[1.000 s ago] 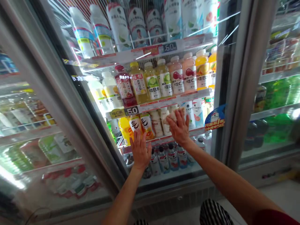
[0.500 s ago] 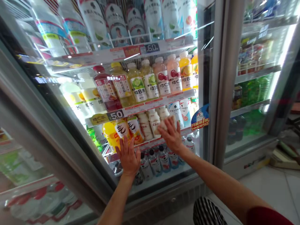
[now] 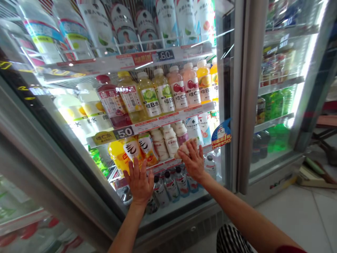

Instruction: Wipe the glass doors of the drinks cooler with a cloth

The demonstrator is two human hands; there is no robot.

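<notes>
My left hand (image 3: 139, 182) lies flat and open against the glass door (image 3: 79, 116) of a drinks fridge, low down, over the orange-labelled bottles (image 3: 131, 151). My right hand (image 3: 193, 161) presses a pale crumpled cloth (image 3: 183, 148) against the same glass, a little higher and to the right, its fingers spread over the cloth. Behind the glass stand rows of juice bottles (image 3: 163, 93) and small water bottles (image 3: 171, 184).
A metal door frame (image 3: 244, 105) divides this fridge from a second one (image 3: 279, 88) holding green bottles. A blue sticker (image 3: 221, 135) sits on the glass by the frame. Tiled floor (image 3: 297, 218) lies to the right, with stacked flat items (image 3: 316, 174) on it.
Both hands have slid slightly down and left on the glass, the right one taking the cloth with it. The view has swung, showing more floor at the right.
</notes>
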